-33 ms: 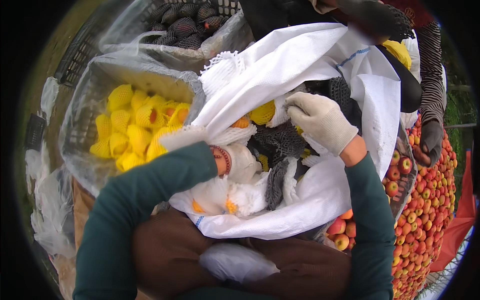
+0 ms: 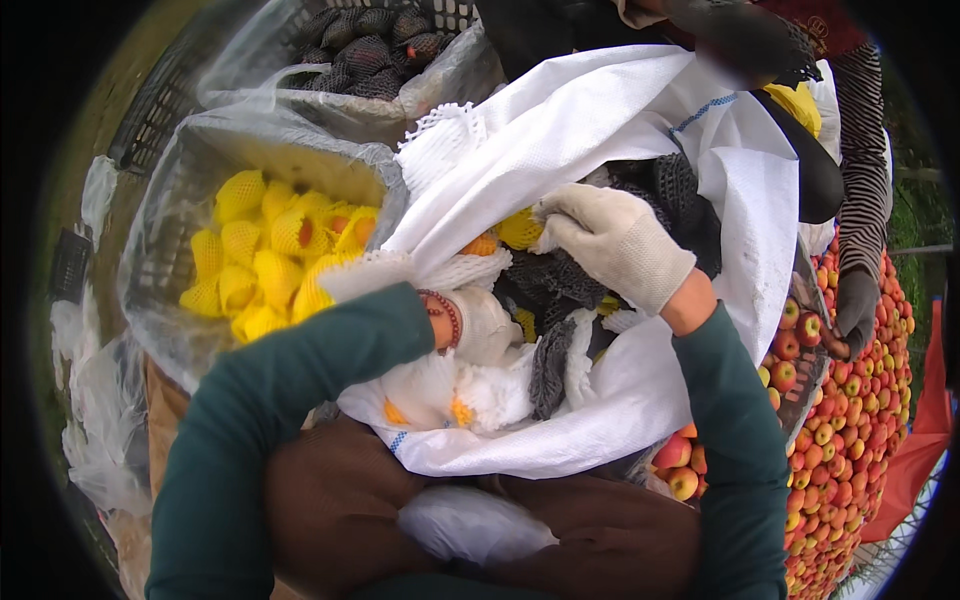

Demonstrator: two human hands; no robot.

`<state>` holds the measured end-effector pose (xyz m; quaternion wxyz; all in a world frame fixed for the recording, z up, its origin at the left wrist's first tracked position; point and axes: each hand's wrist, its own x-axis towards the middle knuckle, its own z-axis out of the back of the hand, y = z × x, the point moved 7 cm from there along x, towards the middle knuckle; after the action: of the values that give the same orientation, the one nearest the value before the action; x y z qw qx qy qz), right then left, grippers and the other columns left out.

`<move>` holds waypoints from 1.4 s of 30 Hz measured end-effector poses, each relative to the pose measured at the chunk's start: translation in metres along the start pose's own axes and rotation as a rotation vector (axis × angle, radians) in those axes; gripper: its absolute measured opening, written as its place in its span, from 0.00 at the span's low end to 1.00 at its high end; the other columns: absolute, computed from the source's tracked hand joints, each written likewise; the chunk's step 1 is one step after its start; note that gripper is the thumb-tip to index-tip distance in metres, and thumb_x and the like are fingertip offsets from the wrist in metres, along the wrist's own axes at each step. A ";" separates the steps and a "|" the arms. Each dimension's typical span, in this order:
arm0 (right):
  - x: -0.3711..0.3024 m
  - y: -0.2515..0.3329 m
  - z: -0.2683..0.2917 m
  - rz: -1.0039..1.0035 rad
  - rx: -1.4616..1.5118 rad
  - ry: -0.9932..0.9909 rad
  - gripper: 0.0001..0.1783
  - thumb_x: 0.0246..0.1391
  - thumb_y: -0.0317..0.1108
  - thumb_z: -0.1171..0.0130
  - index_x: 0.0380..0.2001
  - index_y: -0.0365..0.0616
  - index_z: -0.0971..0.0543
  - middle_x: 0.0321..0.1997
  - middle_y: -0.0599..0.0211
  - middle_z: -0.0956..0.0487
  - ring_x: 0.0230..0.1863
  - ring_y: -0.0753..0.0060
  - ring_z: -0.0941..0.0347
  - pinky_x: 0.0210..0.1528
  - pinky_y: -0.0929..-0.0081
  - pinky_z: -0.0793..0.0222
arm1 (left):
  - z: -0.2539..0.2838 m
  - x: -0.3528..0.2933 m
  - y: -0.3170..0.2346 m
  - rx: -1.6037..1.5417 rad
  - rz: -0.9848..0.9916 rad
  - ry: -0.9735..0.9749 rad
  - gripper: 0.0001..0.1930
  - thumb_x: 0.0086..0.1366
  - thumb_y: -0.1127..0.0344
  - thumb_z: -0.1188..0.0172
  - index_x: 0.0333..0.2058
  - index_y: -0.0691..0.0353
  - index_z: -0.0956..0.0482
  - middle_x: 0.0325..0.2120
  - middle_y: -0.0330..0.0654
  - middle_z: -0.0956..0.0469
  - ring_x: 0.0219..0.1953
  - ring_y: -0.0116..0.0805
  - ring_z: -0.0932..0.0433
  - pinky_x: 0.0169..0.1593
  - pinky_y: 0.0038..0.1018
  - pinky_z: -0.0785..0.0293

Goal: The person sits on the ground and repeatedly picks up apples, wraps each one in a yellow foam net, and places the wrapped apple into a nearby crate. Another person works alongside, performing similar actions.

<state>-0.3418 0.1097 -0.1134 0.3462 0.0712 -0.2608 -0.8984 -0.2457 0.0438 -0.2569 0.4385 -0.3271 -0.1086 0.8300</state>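
Foam nets [image 2: 545, 285] heaped in a white woven sack [image 2: 600, 430]

The sack gapes upward in front of me, its mouth long from lower left to upper right. My right hand [image 2: 615, 245], in an off-white knit glove, is over the middle of the heap, fingers bent, drawn together and pointing left. Something white shows by the fingertips; I cannot tell whether I have it pinched. My left hand [image 2: 485, 325], below a red bead bracelet [image 2: 457, 318], is low on the left of the heap, beside pale foam netting [image 2: 495, 395]. Its fingertips are hidden, so I cannot tell what they grip.

Just right of that netting, a dark grey net [image 2: 549, 370] runs nearly upright in view, its long axis leaning slightly right and its upper end pointing away from me. A white net [image 2: 580, 365] lies close along its right side, almost parallel. Above my left hand, another white sleeve [image 2: 475, 270] lies crosswise, left to right.

Yellow nets [image 2: 255, 245] fill a plastic-lined crate on my left; apples [image 2: 850, 420] spread on my right, beneath a co-worker's dark-gloved hand [image 2: 857, 305].
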 end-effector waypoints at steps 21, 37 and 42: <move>-0.076 -0.014 0.057 -0.567 0.476 -0.037 0.18 0.50 0.36 0.44 0.39 0.33 0.26 0.31 0.58 0.22 0.31 0.75 0.26 0.37 0.77 0.30 | 0.125 -0.062 -0.013 -0.734 0.205 -0.279 0.19 0.60 0.54 0.52 0.42 0.59 0.23 0.32 0.45 0.22 0.35 0.36 0.22 0.44 0.28 0.27; -0.177 0.148 0.137 -0.170 1.172 -0.684 0.10 0.56 0.31 0.48 0.38 0.35 0.26 0.36 0.68 0.24 0.38 0.78 0.28 0.42 0.81 0.32 | 0.188 -0.148 -0.201 -1.492 -0.366 -0.731 0.21 0.62 0.65 0.47 0.51 0.71 0.36 0.43 0.44 0.28 0.44 0.31 0.27 0.49 0.24 0.31; -0.157 0.120 0.091 -0.031 1.355 -0.687 0.16 0.58 0.29 0.54 0.48 0.33 0.30 0.44 0.64 0.25 0.45 0.74 0.29 0.49 0.79 0.33 | 0.175 -0.151 -0.183 -1.666 -0.445 -0.842 0.20 0.63 0.68 0.48 0.51 0.71 0.38 0.44 0.46 0.31 0.46 0.33 0.29 0.52 0.26 0.32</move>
<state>-0.1820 0.1767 0.0184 0.1136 -0.0119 -0.8477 -0.5180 -0.1766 0.0502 0.0298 0.1375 -0.1805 -0.8721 0.4335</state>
